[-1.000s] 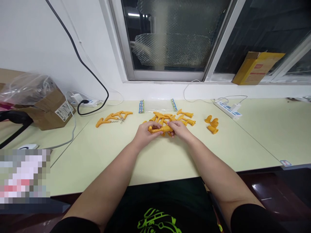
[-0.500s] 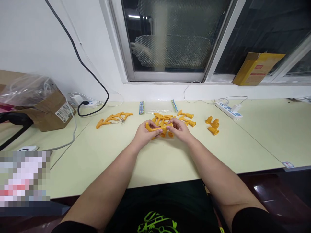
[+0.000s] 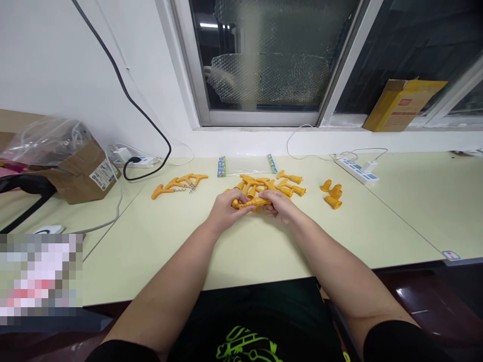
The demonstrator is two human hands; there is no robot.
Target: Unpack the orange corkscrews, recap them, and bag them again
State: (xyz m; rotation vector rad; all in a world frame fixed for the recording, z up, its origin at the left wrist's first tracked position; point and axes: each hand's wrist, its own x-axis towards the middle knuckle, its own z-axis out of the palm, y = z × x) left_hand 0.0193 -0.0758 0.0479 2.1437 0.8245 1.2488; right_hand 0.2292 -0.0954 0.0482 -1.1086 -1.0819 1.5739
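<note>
1. Grips. My left grip (image 3: 225, 208) is clamped on the handle end of a yellow corkscrew (image 3: 257, 202); my right grip (image 3: 282, 205) is closed about its other end, the fingers partly hiding it.

2. Position of the piece. The corkscrew lies roughly level between my two grips, just in front of a heap of yellow corkscrews (image 3: 247, 180), many of them sleeved.

3. Step in hand. I judge this to be the two-handed working of handle against sleeve; whether the sleeve is being fitted or drawn off cannot be told.

4. Requirement of the next move. In my judgement it calls for a steady left hold, with the right turning or sliding along the same axis; a skewed pull could bind the screw.

5. Flanking groups. To the left, bare-screw corkscrews (image 3: 185, 178) lie in an overlapping row, metal spirals exposed; to the right, loose yellow sleeves (image 3: 333, 202) form a small cluster.

6. Surface. The pale worktop (image 3: 241, 256) shows seams at either side. Behind the heap lies a transparent plastic bag (image 3: 221, 167) with blue patterned ends; a power strip (image 3: 356, 171) sits to the right.

7. Room. A cardboard box (image 3: 88, 183) stands at left; beyond rises a window (image 3: 260, 118), with a yellow carton (image 3: 402, 108) leaning on its sill.
</note>
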